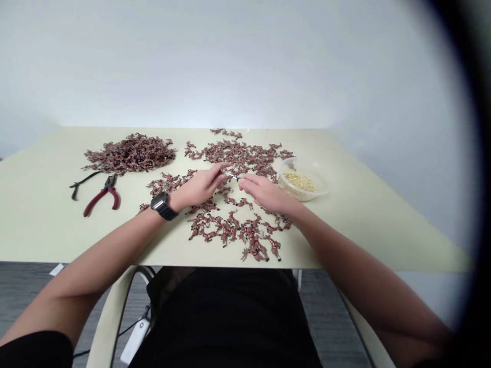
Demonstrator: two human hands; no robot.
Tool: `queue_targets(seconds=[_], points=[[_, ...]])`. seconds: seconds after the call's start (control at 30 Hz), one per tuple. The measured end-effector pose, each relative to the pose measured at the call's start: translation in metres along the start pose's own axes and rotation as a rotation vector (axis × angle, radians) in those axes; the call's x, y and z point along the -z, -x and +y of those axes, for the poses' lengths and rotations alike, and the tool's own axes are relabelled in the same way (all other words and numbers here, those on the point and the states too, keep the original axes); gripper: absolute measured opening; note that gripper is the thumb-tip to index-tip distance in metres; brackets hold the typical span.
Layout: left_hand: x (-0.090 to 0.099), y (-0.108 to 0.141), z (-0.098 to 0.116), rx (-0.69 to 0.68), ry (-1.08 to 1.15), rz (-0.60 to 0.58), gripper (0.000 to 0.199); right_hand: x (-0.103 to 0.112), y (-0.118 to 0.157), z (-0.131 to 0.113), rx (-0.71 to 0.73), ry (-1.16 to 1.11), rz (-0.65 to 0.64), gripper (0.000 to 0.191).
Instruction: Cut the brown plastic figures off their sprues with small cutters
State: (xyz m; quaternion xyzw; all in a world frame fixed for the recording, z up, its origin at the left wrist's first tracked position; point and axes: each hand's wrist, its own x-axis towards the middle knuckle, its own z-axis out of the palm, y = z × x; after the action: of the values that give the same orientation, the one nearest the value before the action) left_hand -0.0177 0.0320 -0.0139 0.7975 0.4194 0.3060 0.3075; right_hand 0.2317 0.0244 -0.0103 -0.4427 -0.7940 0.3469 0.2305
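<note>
My left hand (203, 185), with a black watch (163, 206) on its wrist, is closed, fingers pinched together over the spread-out figures. What it pinches is too small to make out. Facing it, my right hand (264, 193) is closed around a small silvery metal piece (232, 176) that points toward the left fingertips. Below and around both hands lie many small brown deer figures (230, 221), some single, some overlapping. More of these deer form a loose patch (241, 155) just beyond the hands.
A dense heap of brown figures (132, 153) sits at the back left. In front of it lie red-handled pliers (102, 196) and a bent black strip (85, 181). Right of my right hand stands a clear round tub (324, 193) of small gold-coloured pieces (299, 182). A wall borders the table (368, 225) behind.
</note>
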Motion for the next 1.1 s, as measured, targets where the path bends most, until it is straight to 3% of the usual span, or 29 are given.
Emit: queue_targets(seconds=[0.17, 0.27, 0.47, 0.77, 0.9, 1.1], points=[[0.001, -0.002, 0.0, 0.206, 0.703, -0.176, 0.031, 0.002, -0.001, 0.005, 0.082, 0.24, 0.201, 0.036], [0.004, -0.003, -0.002, 0.245, 0.897, -0.234, 0.021, 0.003, -0.003, 0.008, 0.176, 0.299, 0.243, 0.031], [0.015, -0.003, 0.0, 0.318, 0.933, -0.341, 0.019, 0.006, -0.002, 0.008, 0.225, 0.321, 0.202, 0.025], [0.02, -0.004, -0.005, 0.378, 0.933, -0.391, 0.021, 0.01, -0.001, 0.008, 0.248, 0.332, 0.118, 0.027], [0.02, -0.003, -0.005, 0.383, 0.905, -0.411, 0.041, 0.01, -0.001, 0.008, 0.265, 0.333, 0.12, 0.026], [0.019, -0.003, -0.003, 0.396, 0.935, -0.387, 0.02, 0.011, -0.001, 0.008, 0.268, 0.335, 0.114, 0.025]])
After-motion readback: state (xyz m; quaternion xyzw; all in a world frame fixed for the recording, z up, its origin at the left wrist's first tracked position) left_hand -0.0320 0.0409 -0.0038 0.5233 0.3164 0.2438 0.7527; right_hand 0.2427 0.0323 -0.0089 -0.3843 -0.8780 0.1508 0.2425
